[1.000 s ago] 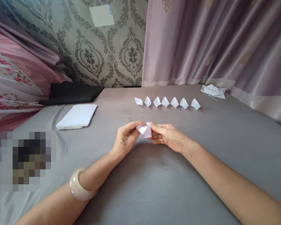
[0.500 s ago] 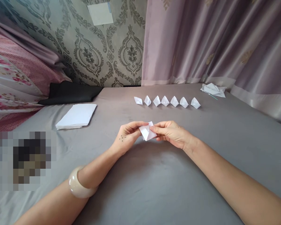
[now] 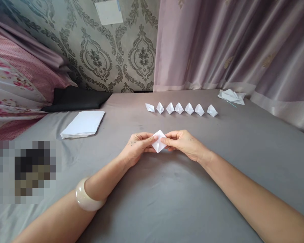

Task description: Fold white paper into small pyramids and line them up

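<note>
A small folded white paper piece [image 3: 158, 141], diamond-shaped, is pinched between both hands just above the grey bed sheet [image 3: 167, 195]. My left hand [image 3: 138, 150] grips its left corner with thumb and fingers closed; a pale bangle [image 3: 84, 198] sits on that wrist. My right hand [image 3: 183, 143] grips the right corner the same way. Beyond the hands, a row of several finished folded paper shapes [image 3: 179, 108] lies on the sheet.
A stack of white paper sheets [image 3: 84, 124] lies at the left, with a black cloth [image 3: 76, 98] behind it. Crumpled white paper scraps [image 3: 231, 96] sit at the far right by the curtain [image 3: 230, 44]. Patterned pillows [image 3: 12, 87] lean at the left.
The paper piece has been turned and flattened into a diamond, and both hands have lowered slightly toward the sheet, now pinching its opposite corners.
</note>
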`<state>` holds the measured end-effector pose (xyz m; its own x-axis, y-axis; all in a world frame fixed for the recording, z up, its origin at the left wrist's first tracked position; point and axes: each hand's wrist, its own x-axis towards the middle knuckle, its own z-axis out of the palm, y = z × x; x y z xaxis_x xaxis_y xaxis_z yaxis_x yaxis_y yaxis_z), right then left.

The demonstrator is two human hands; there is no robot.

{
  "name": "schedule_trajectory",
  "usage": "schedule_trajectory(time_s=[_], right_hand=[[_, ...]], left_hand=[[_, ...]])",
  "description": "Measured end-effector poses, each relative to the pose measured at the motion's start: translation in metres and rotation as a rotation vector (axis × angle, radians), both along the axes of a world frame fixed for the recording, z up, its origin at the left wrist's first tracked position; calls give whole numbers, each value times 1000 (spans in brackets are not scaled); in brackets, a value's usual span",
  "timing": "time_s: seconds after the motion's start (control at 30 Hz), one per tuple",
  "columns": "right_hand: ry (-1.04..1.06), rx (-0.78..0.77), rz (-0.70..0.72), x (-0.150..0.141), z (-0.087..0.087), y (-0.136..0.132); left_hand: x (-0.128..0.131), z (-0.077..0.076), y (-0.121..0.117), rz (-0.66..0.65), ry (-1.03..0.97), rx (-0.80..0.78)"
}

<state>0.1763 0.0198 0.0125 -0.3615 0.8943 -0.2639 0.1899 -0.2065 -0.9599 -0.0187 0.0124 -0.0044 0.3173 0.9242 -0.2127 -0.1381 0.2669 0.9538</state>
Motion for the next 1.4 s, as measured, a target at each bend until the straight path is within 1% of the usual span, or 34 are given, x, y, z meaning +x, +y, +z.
schedule_trajectory(time_s=[0.13,0.2,0.3,0.4,0.47,0.53,0.6,0.67,0.77,0.83,0.93,1.03,1.13,1.2,1.3,1.4], right_hand=[[22,-15,-11,3,-2,3],[29,-32,-12,4,-2,4],[38,-47,-4,4,0,4],[-4,-1,-28,3,2,4],[-33,33,-23,3,3,4],[-37,33,2,4,3,5],[-18,-7,0,4,3,5],[14,-73,-2,2,3,2],[67,-166,14,-5,-1,-2],[98,-212,9,-9,-4,-5],[115,-249,-25,-11,-6,-5],[108,-243,-19,-9,-6,-3],[116,-244,10,-8,-5,-3],[117,-191,-11,-9,-5,-4],[64,-73,-45,-11,-5,-5],[12,-27,-68,-11,-5,-5]], left_hand=[[-2,2,1,-47,-25,-41],[-3,3,1,-56,-13,-31],[-3,3,0,-27,33,14],[-2,2,-1,22,62,38],[-1,2,-1,15,54,27],[1,2,-1,-9,41,16],[3,3,-1,1,40,22],[5,4,-2,45,61,41],[8,2,-3,81,109,105],[8,-1,-3,62,140,149],[7,-4,-2,20,179,162],[6,-4,-2,-22,186,180],[5,0,-2,-30,168,212],[6,2,-2,-16,165,199],[5,3,-2,-26,176,135],[4,2,0,-64,210,97]])
